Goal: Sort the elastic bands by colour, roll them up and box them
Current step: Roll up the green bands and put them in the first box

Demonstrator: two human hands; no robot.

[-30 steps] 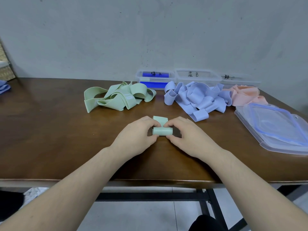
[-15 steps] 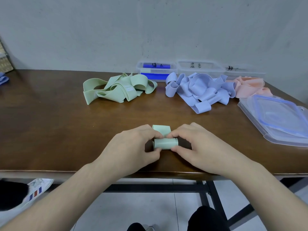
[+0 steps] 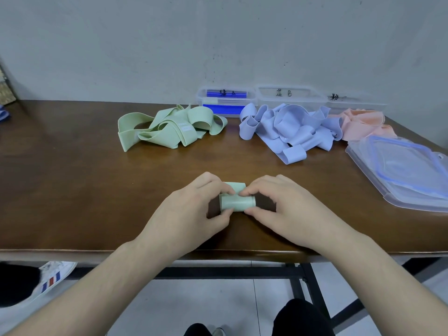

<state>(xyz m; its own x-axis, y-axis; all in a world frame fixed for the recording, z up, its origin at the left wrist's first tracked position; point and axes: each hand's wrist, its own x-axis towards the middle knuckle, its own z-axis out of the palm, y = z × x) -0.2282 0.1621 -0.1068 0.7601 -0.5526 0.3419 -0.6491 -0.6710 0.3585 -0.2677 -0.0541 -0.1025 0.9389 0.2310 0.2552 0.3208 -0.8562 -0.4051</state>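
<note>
While spread across the dark brown wooden table [image 3: 72, 190]: far left, a loose heap of pale green elastic bands [image 3: 169, 128]; far centre, a lilac heap [image 3: 288, 129]; far right, a peach heap [image 3: 361, 124]; behind, three clear labelled plastic boxes [image 3: 286, 98]. Near centre, pinched between left hand [image 3: 189, 212] and right hand [image 3: 286, 209], thumbs and fingertips closed round it: a small pale green band roll [image 3: 236, 202], short tail unwound beyond. Rolling step, judged almost done; next, probably winding in the tail, then carrying to the green box without slackening.

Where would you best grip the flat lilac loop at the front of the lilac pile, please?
Probably the lilac loop by its near folded end, pinched from above and the front: it lies flat, juts out of the lilac pile toward the table edge, and nothing covers it.
</note>
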